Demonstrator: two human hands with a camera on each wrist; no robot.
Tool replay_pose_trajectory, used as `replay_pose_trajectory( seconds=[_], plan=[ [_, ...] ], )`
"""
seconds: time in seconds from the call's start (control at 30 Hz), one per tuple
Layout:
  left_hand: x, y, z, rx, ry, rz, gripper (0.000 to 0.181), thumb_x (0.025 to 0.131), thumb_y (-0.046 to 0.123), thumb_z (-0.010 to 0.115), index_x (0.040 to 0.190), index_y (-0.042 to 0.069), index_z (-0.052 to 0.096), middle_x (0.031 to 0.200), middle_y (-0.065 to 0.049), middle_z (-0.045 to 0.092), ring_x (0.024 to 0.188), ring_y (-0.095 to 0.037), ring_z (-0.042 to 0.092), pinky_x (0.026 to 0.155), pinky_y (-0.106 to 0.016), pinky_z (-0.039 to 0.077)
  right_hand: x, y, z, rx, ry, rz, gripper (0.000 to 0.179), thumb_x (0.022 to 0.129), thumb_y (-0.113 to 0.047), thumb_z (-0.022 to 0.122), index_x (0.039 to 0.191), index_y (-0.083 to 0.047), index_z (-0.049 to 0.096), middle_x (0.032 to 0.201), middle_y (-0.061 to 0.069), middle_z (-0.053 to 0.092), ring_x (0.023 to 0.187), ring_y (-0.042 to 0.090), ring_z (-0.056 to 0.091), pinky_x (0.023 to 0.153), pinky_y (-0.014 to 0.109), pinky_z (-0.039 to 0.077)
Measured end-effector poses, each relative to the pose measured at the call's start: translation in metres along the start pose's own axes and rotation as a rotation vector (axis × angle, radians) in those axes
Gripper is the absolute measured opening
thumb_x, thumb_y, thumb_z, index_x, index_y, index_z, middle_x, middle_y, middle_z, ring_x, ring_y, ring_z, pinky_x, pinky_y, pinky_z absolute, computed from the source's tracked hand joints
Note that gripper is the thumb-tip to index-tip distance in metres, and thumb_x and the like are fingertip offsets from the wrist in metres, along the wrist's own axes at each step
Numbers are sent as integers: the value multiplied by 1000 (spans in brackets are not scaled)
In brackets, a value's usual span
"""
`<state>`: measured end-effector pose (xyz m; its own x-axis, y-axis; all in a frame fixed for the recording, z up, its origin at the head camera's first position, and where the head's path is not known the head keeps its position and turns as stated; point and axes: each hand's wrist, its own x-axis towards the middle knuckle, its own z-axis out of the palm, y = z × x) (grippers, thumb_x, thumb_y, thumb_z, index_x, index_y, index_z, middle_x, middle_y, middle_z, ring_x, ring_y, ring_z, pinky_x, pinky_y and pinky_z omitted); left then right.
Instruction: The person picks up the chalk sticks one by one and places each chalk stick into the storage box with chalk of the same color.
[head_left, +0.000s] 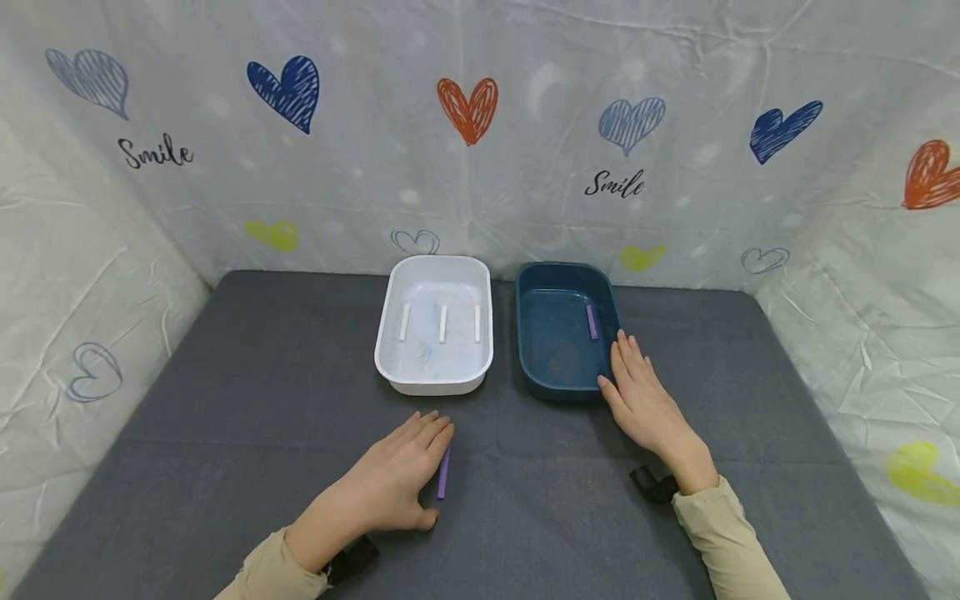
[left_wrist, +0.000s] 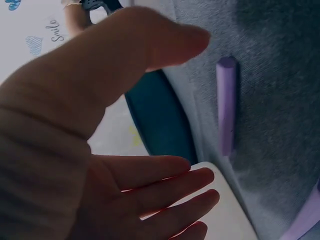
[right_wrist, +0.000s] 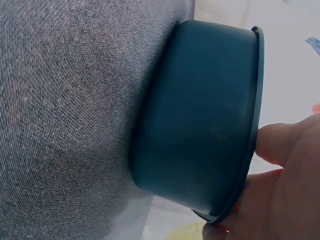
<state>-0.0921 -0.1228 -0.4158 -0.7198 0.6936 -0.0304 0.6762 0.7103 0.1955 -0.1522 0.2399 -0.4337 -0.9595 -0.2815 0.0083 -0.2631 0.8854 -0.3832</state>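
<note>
1. From my end, the purple chalk stick [head_left: 443,473] lies on the table [head_left: 225,433], just beside the left hand [head_left: 393,479] and on the near side of the white tray [head_left: 435,387]. It looks like chalk, though I can't be certain.
2. I have the left fingers wide, thumb well apart from them, holding nothing that I can see; the left wrist view shows a gap around the stick.
3. A second purple stick [left_wrist: 306,214] shows only partly, at that view's corner.
4. I judge the chalk stick light, stiff and brittle, perhaps dusty enough to slip. I'd pinch it gently across the middle, thumb opposite index finger, since squeezing one end could snap or roll it.
5. My right hand [head_left: 648,404] touches the rim of the blue tray [head_left: 551,333], its fingers nearly straight. The tray looks like firm plastic; its lip suits steadying.
</note>
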Motion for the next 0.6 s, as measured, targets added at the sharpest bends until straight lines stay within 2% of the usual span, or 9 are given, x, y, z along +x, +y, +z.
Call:
replay_pose_trajectory(
  seconds=[0.13,0.3,0.43,0.6],
  plan=[
    [2,0,5,-3,-42,-20,98,63,34,88,139,-11,47,143,-25,47,137,-40,41,115,-49,29,0,-1,0,6,-5,2,69,109,-40,31,155,8,11,165,16,-3,151,30,-6,119,54,7],
    [4,2,10,-21,-46,-31,92,62,24,86,137,-13,47,141,-26,49,136,-41,42,114,-49,31,0,-1,0,14,-6,1,69,109,-39,32,155,8,11,165,16,-3,151,30,-6,120,54,7],
    [6,4,13,-9,6,4,77,62,13,81,128,-14,53,131,-25,56,128,-42,50,110,-51,37,0,0,1,21,-10,1,70,109,-40,31,155,7,10,165,16,-3,151,29,-7,120,53,6],
    [11,4,14,21,92,59,59,60,5,77,113,-10,59,113,-18,62,112,-34,60,103,-50,44,0,1,1,10,1,1,70,109,-40,31,155,8,11,165,16,-3,151,29,-7,120,54,7]
  ],
)
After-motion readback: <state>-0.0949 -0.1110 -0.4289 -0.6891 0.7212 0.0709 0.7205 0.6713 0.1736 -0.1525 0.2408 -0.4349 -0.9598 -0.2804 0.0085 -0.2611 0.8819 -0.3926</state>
